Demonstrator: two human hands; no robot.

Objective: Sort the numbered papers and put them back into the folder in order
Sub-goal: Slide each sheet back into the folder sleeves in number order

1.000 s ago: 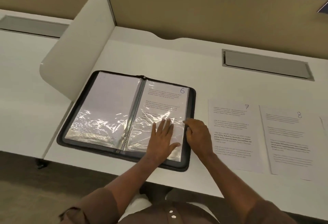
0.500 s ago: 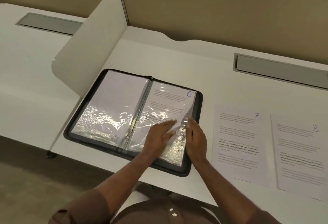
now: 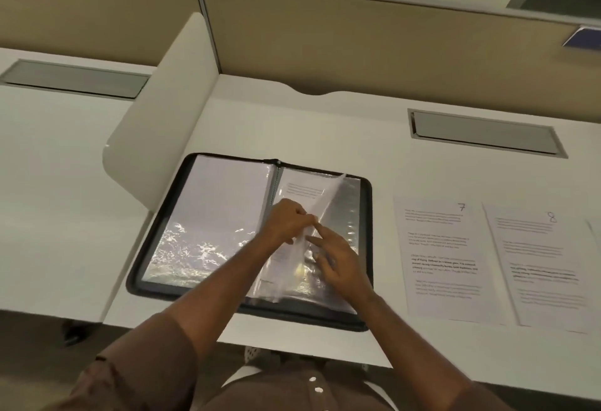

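Pinching a plastic sleeve [image 3: 322, 212] upright, the left hand [image 3: 286, 222] works over the open folder [image 3: 162, 241]. The right hand [image 3: 338, 261], fingers loose, touches the sleeve.

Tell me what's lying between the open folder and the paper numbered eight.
The paper numbered 7 lies flat on the desk between the folder and paper 8, per the head view.

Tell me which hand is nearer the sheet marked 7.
Right. The right hand lies over the folder's right half, the side facing sheet 7; the left hand pinches the lifted sleeve farther left.
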